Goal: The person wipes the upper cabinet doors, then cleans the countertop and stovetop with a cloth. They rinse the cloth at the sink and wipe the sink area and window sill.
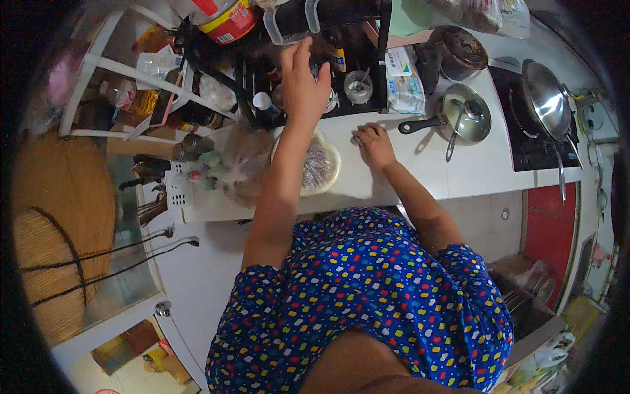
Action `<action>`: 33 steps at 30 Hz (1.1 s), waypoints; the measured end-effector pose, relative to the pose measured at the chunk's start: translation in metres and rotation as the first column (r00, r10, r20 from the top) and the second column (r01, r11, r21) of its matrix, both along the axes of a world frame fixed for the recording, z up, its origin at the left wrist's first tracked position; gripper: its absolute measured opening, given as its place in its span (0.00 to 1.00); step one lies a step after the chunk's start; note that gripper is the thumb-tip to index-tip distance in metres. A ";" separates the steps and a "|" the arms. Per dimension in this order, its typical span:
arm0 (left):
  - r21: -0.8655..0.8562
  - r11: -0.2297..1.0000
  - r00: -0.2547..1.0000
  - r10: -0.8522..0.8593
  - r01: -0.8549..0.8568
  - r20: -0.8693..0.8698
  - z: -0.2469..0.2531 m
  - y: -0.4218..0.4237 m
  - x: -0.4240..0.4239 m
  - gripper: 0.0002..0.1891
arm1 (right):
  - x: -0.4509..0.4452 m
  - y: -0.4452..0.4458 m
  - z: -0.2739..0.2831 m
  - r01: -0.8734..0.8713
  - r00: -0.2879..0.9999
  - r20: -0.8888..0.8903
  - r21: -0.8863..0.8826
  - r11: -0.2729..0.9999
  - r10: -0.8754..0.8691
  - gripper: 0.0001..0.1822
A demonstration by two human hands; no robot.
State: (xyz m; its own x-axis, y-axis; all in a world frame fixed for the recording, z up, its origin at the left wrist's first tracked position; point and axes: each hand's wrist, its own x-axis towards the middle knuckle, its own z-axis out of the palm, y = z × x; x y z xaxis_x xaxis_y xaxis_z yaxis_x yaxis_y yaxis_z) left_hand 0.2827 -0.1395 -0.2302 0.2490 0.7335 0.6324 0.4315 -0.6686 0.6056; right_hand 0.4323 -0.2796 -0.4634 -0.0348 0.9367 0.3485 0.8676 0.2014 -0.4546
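My left hand [304,81] reaches up at the rack with its fingers spread. Its fingertips are close to a translucent plastic container [275,27] with handles; touching or apart I cannot tell. Below that forearm a round pale-rimmed dish [322,167], seemingly under clear film, sits on the white countertop [364,184], partly hidden. My right hand [376,146] rests on the countertop with bent fingers. Something greyish shows at its fingertips, too small to make out. A glass jar [358,88] with a spoon in it stands on the dark rack, between and beyond my hands.
To the right are a lidded frying pan [467,115] with a utensil across its lid, a dark pot [461,54] and a wok [546,101] on the black cooktop [521,118]. A wipes packet [406,91] lies beside the rack. Plastic bags [241,167] and a knife holder [177,184] occupy the left.
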 end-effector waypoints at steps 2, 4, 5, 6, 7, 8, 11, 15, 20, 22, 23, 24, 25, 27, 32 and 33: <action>-0.046 0.998 0.997 0.044 -0.047 -0.070 -0.013 -0.012 -0.004 0.29 | -0.001 0.014 -0.009 0.087 0.995 -0.032 -0.067 0.994 -0.089 0.24; -0.188 0.981 0.998 0.036 -0.044 -0.044 -0.029 -0.028 -0.004 0.29 | -0.012 0.023 -0.009 0.241 0.969 -0.036 -0.107 0.965 -0.246 0.25; -0.169 0.984 0.996 0.050 -0.062 -0.071 -0.046 -0.034 -0.009 0.29 | -0.017 0.023 -0.003 0.261 0.965 -0.001 -0.114 0.959 -0.263 0.26; -0.193 0.979 0.993 0.044 -0.065 -0.111 -0.061 -0.041 -0.012 0.29 | -0.022 0.023 -0.003 0.268 0.961 -0.039 -0.086 0.960 -0.272 0.25; -0.213 0.975 0.988 0.032 -0.064 -0.150 -0.073 -0.048 -0.013 0.29 | -0.021 0.022 -0.007 0.236 0.972 0.006 -0.055 0.970 -0.236 0.24; -0.232 0.971 0.982 0.015 -0.059 -0.189 -0.085 -0.054 -0.012 0.29 | -0.017 0.019 -0.013 0.208 0.977 0.052 -0.026 0.978 -0.206 0.23; -0.380 0.924 0.970 -0.122 0.034 -0.211 -0.092 -0.085 -0.008 0.28 | 0.001 -0.006 -0.022 -0.064 0.998 -0.009 -0.016 0.998 0.064 0.21; -0.509 0.854 0.920 -0.276 0.103 -0.278 -0.103 -0.099 -0.001 0.27 | 0.033 -0.073 0.016 -0.095 0.994 -0.056 0.038 0.995 0.097 0.21; -0.495 0.811 0.847 -0.473 0.312 -0.241 -0.105 -0.112 0.033 0.24 | 0.095 -0.149 0.022 0.282 0.959 -0.036 0.017 0.959 -0.281 0.15; -0.642 0.641 0.803 -0.593 0.420 -0.066 -0.109 -0.126 0.059 0.26 | 0.104 -0.169 0.027 0.593 0.805 -0.034 0.009 0.805 -0.592 0.14; -0.689 0.589 0.788 -0.615 0.424 -0.041 -0.109 -0.134 0.075 0.27 | 0.105 -0.169 0.022 0.634 0.773 -0.021 0.033 0.772 -0.634 0.13; -0.736 0.525 0.765 -0.644 0.428 -0.015 -0.113 -0.145 0.093 0.28 | 0.104 -0.167 0.009 0.681 0.732 -0.009 0.053 0.730 -0.682 0.13; -0.753 0.492 0.741 -0.671 0.437 -0.009 -0.124 -0.154 0.111 0.31 | 0.105 -0.166 -0.004 0.721 0.691 0.001 0.073 0.689 -0.723 0.13; -0.773 0.459 0.721 -0.693 0.437 -0.004 -0.153 -0.169 0.143 0.38 | 0.105 -0.165 -0.018 0.715 0.697 0.050 0.028 0.699 -0.715 0.18; -0.889 0.079 0.721 -0.619 0.451 0.311 -0.156 -0.172 0.182 0.43 | 0.116 -0.177 0.011 0.586 0.809 0.075 -0.181 0.790 -0.583 0.24; -0.905 0.004 0.725 -0.600 0.425 0.338 -0.131 -0.173 0.180 0.43 | 0.130 -0.184 0.010 0.517 0.850 0.009 -0.208 0.830 -0.527 0.25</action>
State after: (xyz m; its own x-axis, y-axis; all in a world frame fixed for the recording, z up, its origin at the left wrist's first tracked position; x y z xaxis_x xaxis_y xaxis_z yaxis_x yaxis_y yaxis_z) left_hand 0.4625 -0.3124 -0.3615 0.8349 0.3600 -0.4163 0.3564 0.2227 0.9074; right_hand 0.5621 -0.4632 -0.4537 0.4901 0.8593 0.1460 0.7952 -0.3722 -0.4786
